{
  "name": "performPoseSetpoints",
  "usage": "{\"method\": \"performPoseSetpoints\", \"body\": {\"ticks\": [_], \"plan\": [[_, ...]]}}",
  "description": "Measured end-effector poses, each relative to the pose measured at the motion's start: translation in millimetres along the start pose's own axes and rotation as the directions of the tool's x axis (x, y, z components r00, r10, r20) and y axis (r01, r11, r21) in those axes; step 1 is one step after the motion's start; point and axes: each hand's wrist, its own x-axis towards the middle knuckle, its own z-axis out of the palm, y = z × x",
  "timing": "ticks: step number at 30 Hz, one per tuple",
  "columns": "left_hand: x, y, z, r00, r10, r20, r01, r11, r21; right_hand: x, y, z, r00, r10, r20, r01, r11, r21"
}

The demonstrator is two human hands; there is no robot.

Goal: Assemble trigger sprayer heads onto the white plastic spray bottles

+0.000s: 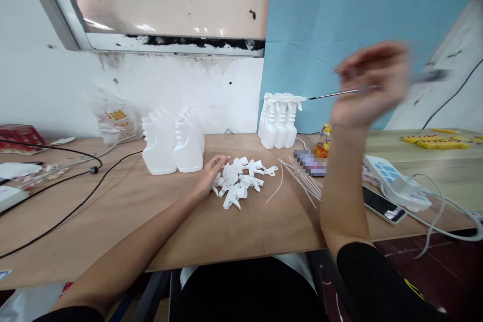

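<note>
My right hand (372,85) is raised above the right of the table, blurred by motion, its fingers closed around a thin metal rod (335,94) with a dark, smeared far end. The rod's thin tip points left, near the heads of the white spray bottles (279,123) at the back. My left hand (214,170) rests at the left edge of a pile of white trigger spray heads (237,178), fingers loosely extended and touching the pile. Thin white dip tubes (304,181) lie right of it. Headless white bottles (188,146) stand upright behind my left hand.
A phone (383,205) and a white device (396,183) with cables lie at the right. Another, pixelated flat item (311,162) is beside an orange-yellow packet (322,143). Black cables (77,206) cross the left side, near a plastic bag (116,118). Yellow strips (435,142) lie far right.
</note>
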Motion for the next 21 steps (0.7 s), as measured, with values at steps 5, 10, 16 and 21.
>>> {"method": "performPoseSetpoints", "body": {"ticks": [5, 10, 16, 21], "plan": [[3, 2, -0.5, 0.999, 0.023, -0.034, -0.025, 0.998, -0.066, 17, 100, 20, 0.863, 0.491, -0.117, -0.480, 0.870, 0.108], [-2, 7, 1.7, 0.999, 0.021, -0.035, -0.023, 0.998, -0.050, 18, 160, 3, 0.751, 0.655, -0.076, -0.615, 0.738, 0.277], [1, 16, 0.8, 0.995, 0.087, -0.046, -0.083, 0.992, 0.094, 18, 152, -3, 0.725, 0.677, 0.127, -0.646, 0.605, 0.466], [38, 51, 13.4, 0.976, 0.219, -0.022, -0.208, 0.950, 0.232, 8, 125, 21, 0.674, 0.645, 0.361, -0.735, 0.536, 0.415]]}}
